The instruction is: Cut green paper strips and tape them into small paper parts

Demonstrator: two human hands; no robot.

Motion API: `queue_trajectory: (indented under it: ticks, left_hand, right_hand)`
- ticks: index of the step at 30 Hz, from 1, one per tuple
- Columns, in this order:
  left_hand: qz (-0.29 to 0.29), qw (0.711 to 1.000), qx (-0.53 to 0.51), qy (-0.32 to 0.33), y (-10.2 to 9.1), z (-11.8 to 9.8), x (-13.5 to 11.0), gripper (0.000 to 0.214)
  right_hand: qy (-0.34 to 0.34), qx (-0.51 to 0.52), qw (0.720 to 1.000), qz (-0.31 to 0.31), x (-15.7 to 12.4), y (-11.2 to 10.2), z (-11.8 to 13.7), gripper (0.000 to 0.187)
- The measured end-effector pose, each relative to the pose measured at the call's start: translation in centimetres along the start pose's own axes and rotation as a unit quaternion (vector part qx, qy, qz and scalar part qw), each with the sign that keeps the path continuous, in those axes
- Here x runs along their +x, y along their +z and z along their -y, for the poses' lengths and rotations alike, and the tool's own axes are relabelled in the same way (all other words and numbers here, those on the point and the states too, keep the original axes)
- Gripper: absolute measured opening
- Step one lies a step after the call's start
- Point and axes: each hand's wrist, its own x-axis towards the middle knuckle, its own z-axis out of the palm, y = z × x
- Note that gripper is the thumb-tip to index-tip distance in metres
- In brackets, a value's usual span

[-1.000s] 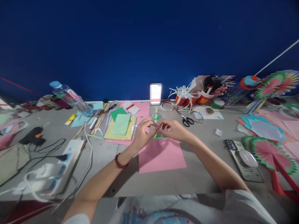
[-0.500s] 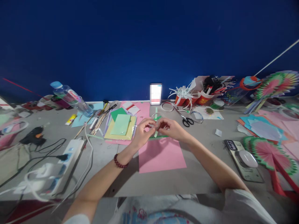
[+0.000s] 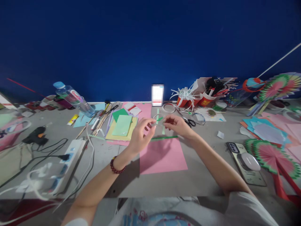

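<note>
Above the far edge of a pink paper sheet (image 3: 162, 158), my left hand (image 3: 142, 133) and my right hand (image 3: 177, 125) face each other with fingertips pinched. A thin, clear strip (image 3: 159, 125) seems to span the small gap between them; it is too faint to name surely. Along the sheet's far edge runs a dark green paper strip (image 3: 166, 137). Pale green strips (image 3: 163, 130) lie just beyond, partly behind my fingers. A tape roll (image 3: 159, 115) lies behind my hands.
Left are stacked coloured papers (image 3: 122, 125), a tilted bottle (image 3: 75, 98) and a power strip (image 3: 68, 166) with cables. Black scissors (image 3: 190, 121), another tape roll (image 3: 168, 108) and red cups (image 3: 182, 101) stand or lie right. A phone (image 3: 245, 164) and paper fans (image 3: 274, 155) are nearer.
My hands have drawn apart from fingertip contact, the left moving left and the right moving right. A narrow gap with the thin strip now shows between them.
</note>
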Motion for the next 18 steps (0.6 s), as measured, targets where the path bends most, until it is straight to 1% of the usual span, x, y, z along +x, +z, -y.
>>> queue_trajectory:
  ticks: [2, 3, 5, 6, 8, 9, 12, 15, 18]
  left_hand:
    - [0.088, 0.994, 0.061, 0.013, 0.1, -0.5, -1.5, 0.020]
    - [0.143, 0.984, 0.098, 0.038, 0.2, -0.7, -2.5, 0.021]
    - [0.227, 0.956, 0.166, 0.079, 0.9, -1.0, -4.8, 0.026]
    - [0.256, 0.944, 0.188, 0.090, 1.3, -1.1, -5.9, 0.031]
    - [0.271, 0.931, 0.223, 0.103, 2.2, -1.0, -8.1, 0.042]
    - [0.276, 0.926, 0.237, 0.105, 2.7, -0.9, -9.1, 0.047]
    - [0.271, 0.916, 0.272, 0.114, 3.9, -0.3, -11.4, 0.055]
    - [0.284, 0.904, 0.297, 0.116, 4.6, 0.1, -12.7, 0.058]
    - [0.286, 0.903, 0.303, 0.107, 4.9, 0.3, -13.4, 0.058]
  right_hand:
    - [-0.008, 0.006, 1.000, -0.019, -0.1, -0.3, -0.9, 0.025]
    - [-0.017, 0.000, 1.000, -0.024, -0.3, -0.4, -1.5, 0.030]
    - [-0.054, -0.029, 0.998, -0.022, -1.2, -0.5, -2.9, 0.042]
    - [-0.077, -0.051, 0.996, -0.016, -1.8, -0.5, -3.7, 0.048]
    - [-0.121, -0.119, 0.985, -0.012, -3.2, -0.6, -5.2, 0.059]
    - [-0.130, -0.164, 0.978, -0.011, -4.0, -0.6, -5.8, 0.062]
    - [-0.157, -0.308, 0.938, 0.022, -6.4, -0.6, -7.2, 0.067]
    - [-0.191, -0.407, 0.893, 0.040, -8.0, -0.6, -7.9, 0.069]
    - [-0.210, -0.458, 0.863, 0.042, -8.5, -0.5, -8.1, 0.065]
